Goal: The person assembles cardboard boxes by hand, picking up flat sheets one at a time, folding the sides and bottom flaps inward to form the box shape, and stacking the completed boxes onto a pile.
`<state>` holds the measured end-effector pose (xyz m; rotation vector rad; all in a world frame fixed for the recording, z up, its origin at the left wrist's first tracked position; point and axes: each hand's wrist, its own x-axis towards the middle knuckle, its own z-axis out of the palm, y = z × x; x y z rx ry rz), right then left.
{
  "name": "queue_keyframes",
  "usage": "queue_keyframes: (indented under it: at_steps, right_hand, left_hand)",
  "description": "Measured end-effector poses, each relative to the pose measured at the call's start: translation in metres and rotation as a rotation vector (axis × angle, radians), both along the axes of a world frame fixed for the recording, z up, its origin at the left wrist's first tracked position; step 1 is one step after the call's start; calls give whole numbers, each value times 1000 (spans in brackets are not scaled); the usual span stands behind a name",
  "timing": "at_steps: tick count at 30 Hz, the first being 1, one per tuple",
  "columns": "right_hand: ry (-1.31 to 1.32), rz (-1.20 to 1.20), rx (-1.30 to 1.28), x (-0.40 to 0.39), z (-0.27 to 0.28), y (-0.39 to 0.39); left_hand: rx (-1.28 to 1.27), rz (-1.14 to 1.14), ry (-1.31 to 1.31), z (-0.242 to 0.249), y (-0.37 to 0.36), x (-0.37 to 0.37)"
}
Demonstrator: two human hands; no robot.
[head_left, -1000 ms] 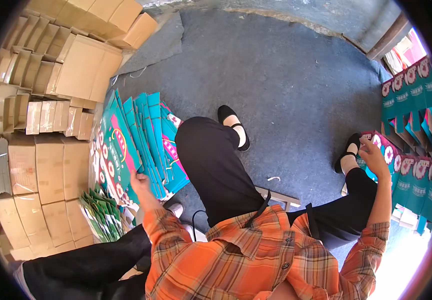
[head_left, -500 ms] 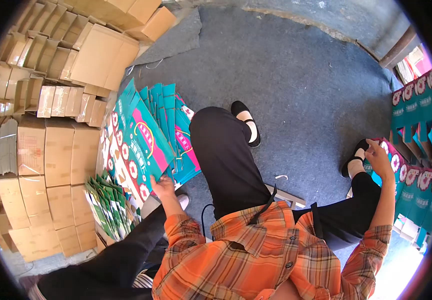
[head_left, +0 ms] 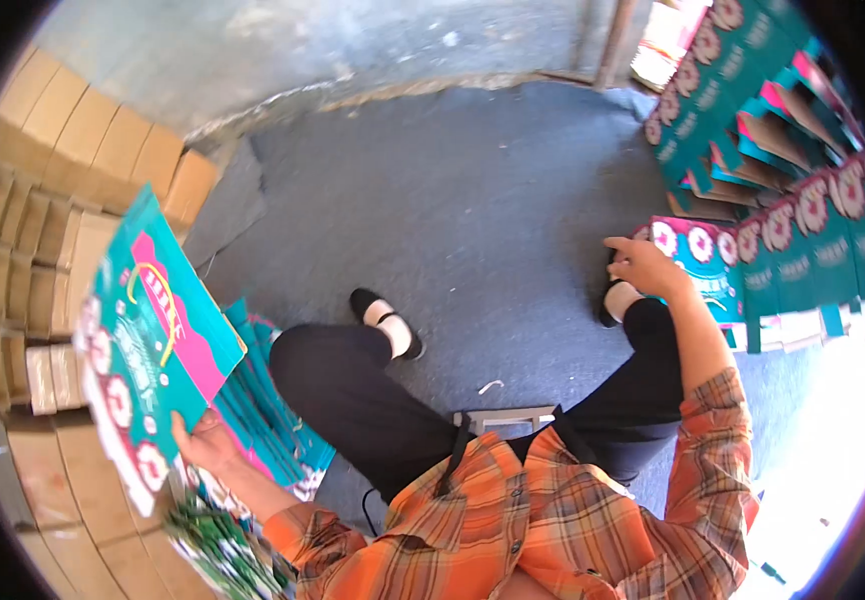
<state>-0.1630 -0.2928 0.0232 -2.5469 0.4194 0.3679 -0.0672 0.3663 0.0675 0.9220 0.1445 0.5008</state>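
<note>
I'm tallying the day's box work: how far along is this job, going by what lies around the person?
Done, it seems: rows of teal boxes stand stacked at the right. In hand: the left hand lifts one flat teal carton off the pile, while the right hand rests on a standing box. Left: a pile of flat cartons by the left knee, count unclear.

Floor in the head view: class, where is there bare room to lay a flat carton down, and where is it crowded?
Free: the grey floor between the far wall, the brown boxes and the teal cartons. Crowded: beside the left hand, which holds up a flat carton, and around the right hand.
</note>
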Motion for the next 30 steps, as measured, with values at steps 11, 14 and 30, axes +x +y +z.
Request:
queue_keyframes:
  at_steps: [11, 14, 30]
  right_hand:
    - [-79, -118, 29, 2, 4, -12]
    - [-167, -146, 65, 6, -3, -21]
    - [-712, -556, 230, 29, -12, -44]
  left_hand:
    - [716, -593, 142, 17, -234, 61]
    - [998, -774, -84, -23, -282, 48]
    - [1767, -1336, -159, -91, -311, -9]
